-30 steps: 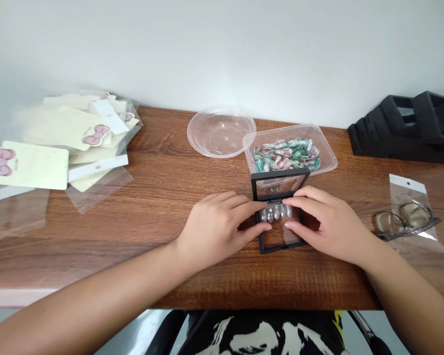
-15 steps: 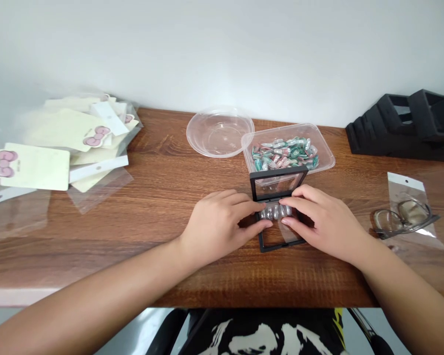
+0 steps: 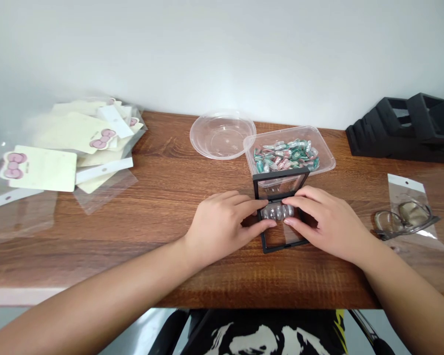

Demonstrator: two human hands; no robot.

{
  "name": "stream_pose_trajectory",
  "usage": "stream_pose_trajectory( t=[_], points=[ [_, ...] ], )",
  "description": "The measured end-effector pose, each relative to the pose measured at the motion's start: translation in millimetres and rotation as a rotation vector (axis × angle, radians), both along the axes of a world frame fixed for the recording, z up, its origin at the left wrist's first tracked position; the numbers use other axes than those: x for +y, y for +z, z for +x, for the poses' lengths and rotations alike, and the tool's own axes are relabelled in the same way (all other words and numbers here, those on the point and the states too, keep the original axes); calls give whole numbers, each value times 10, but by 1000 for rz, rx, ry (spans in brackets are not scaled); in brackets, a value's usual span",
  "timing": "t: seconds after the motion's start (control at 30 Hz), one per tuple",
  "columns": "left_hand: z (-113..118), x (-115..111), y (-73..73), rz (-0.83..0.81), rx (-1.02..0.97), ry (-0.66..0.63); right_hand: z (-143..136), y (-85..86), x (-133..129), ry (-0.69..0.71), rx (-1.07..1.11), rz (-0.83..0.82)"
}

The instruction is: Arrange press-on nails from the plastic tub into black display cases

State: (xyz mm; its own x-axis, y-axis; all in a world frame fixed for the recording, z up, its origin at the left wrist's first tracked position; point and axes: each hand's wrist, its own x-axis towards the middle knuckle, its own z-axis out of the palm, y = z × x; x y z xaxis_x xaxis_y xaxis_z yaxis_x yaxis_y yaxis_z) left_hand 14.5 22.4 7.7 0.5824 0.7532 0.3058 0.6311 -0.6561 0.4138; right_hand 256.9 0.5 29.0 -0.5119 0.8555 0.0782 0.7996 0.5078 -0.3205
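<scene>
A black-framed clear display case (image 3: 284, 247) lies opened on the table, its lid tilted up at the back. Across its middle runs a row of shiny silver press-on nails (image 3: 278, 212). The thumb and index finger of my left hand (image 3: 222, 224) grip the row's left end. At the right end, my right hand (image 3: 327, 222) does the same with thumb and forefinger. Fingertips partly cover the outer nails. Just behind the lid, a clear plastic tub (image 3: 325, 148) holds many loose green, pink and silver press-on nails (image 3: 286, 155).
A round clear lid (image 3: 222, 133) overlaps the tub's left edge. Cream cards with pink bows (image 3: 46, 167) in clear bags are heaped at the left. At right, eyeglasses (image 3: 405, 224) rest on a clear bag (image 3: 407, 185), below a black stepped rack (image 3: 403, 130).
The view has shifted slightly, so most things sit a little further right. Both hands stay at the ends of the nail row in the case.
</scene>
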Motion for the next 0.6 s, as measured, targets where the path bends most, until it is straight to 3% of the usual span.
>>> stream_pose_trajectory(
  t=[0.2, 0.47, 0.53, 0.6],
  points=[
    [-56, 9, 57, -119, -71, 42, 149, 80, 86, -56, 211, 5],
    [-212, 87, 183, -118, -246, 35, 127, 161, 50, -77, 279, 191],
    [-195, 47, 199, -101, -333, -55, 108, 179, 47, -63, 313, 257],
    [-135, -37, 210, -48, -366, -293, 102, 200, 50, -50, 350, 328]
  ],
)
